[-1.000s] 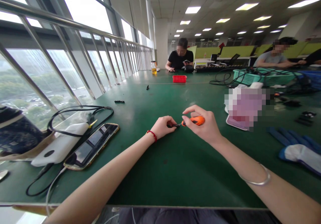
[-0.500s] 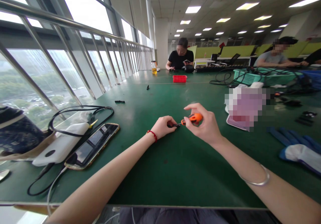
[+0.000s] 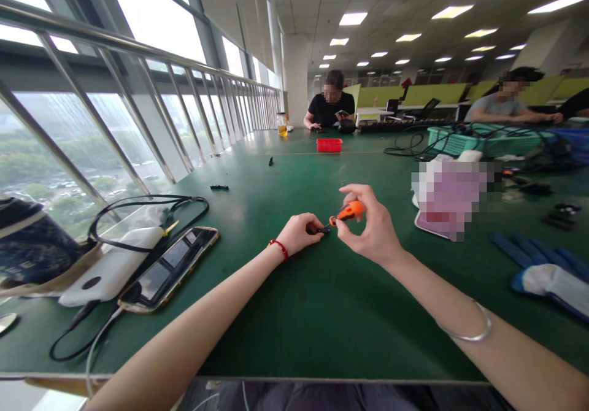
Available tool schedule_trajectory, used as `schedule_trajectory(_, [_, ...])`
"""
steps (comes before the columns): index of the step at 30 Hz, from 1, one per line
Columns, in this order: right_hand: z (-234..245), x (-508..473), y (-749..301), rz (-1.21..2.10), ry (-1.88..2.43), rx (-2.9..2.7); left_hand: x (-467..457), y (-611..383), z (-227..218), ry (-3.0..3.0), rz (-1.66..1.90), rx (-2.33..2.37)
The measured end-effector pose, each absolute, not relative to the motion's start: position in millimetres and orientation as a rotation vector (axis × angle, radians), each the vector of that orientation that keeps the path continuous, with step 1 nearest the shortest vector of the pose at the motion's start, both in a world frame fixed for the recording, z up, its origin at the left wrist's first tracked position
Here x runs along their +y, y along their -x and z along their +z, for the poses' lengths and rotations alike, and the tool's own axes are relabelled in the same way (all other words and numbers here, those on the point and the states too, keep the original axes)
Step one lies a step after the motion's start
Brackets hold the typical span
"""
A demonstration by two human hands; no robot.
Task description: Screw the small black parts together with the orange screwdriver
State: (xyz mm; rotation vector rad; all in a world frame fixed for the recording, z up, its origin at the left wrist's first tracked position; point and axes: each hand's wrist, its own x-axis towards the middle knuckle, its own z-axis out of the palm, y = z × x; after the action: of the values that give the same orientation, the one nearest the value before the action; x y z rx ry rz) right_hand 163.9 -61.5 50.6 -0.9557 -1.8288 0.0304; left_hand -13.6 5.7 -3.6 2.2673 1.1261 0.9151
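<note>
My left hand [image 3: 301, 234] rests on the green table [image 3: 285, 313], fingers closed on a small black part [image 3: 324, 230] whose kind I cannot make out. Between the thumb and fingers of my right hand [image 3: 370, 227] is an orange and black screwdriver [image 3: 348, 212]. Its handle tilts up to the right, and its thin shaft points down-left to the black part. Whether the tip touches the part is too small to tell.
At left lie a phone [image 3: 170, 270], a white power bank [image 3: 113, 267] and cables. A red tray [image 3: 329, 145] stands ahead, where a person [image 3: 331, 104] sits. Small black pieces [image 3: 219, 188] lie beyond my left hand. Blue-white gloves [image 3: 547, 279] and a green basket [image 3: 488, 142] are at right.
My right hand has shifted slightly left and up. The screwdriver stands more steeply, its handle moved left over the black part. My left hand has stayed in place.
</note>
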Motion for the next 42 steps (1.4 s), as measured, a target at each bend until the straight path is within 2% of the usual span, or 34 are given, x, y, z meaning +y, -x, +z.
schedule_trajectory(37, [50.3,-63.6,-165.4,0.052,0.915,-1.853,4.5,12.8,-2.0,-2.254,0.909,1.143])
schedule_trajectory(42, [49.7,-60.0,-166.9,0.181,1.013,-1.901,5.5,13.2,-2.8,-2.254,0.897,1.162])
